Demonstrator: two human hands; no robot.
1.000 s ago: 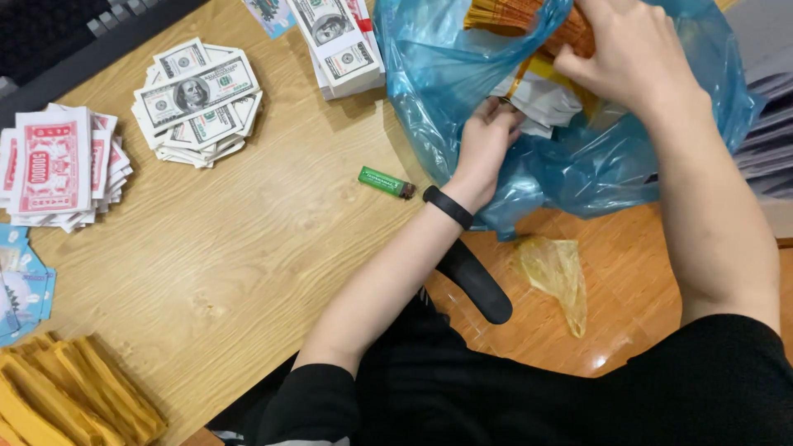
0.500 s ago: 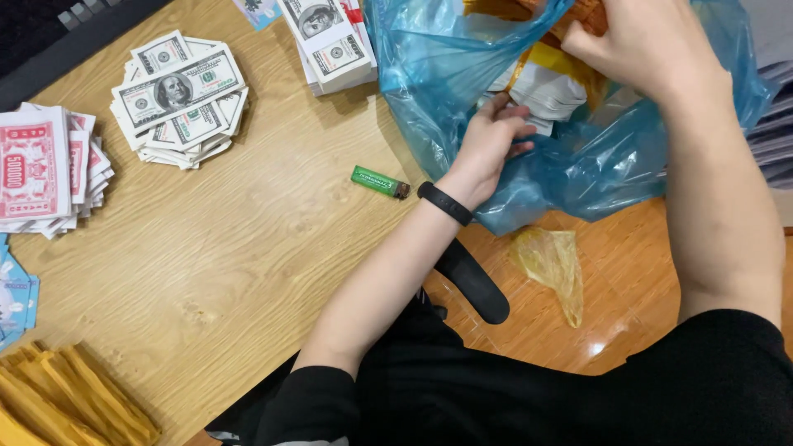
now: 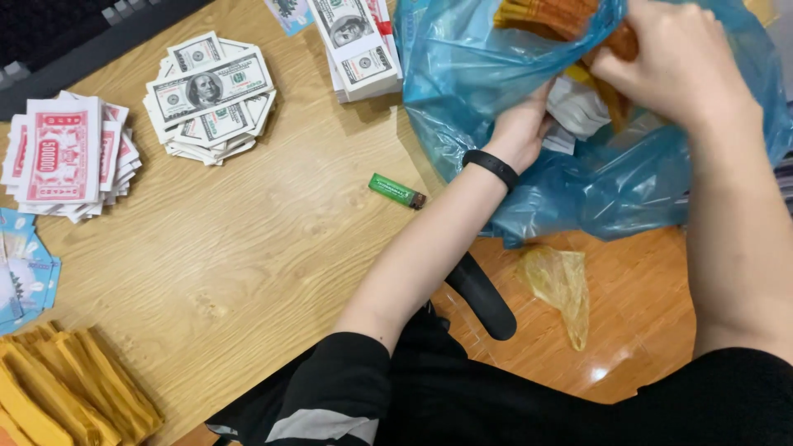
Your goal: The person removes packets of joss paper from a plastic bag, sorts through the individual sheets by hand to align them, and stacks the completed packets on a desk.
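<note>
A light wooden bench (image 3: 248, 264) seen from above, with an orange-brown floor beyond its right edge. A blue plastic bag (image 3: 611, 190) sits at the bench's upper right corner. The left hand (image 3: 520, 128), a black band on its wrist, reaches into the bag's mouth; its grip is hidden by the plastic, so I cannot tell what it holds. The right hand (image 3: 677, 62) closes its grip on a bundle of yellow-orange paper (image 3: 553, 16) at the top of the bag. On the bench lie a green lighter (image 3: 395, 191), stacks of banknote-style paper (image 3: 211, 95), red-and-white printed notes (image 3: 66, 157) and yellow paper strips (image 3: 66, 388). A crumpled yellowish bag (image 3: 562, 285) lies on the floor.
</note>
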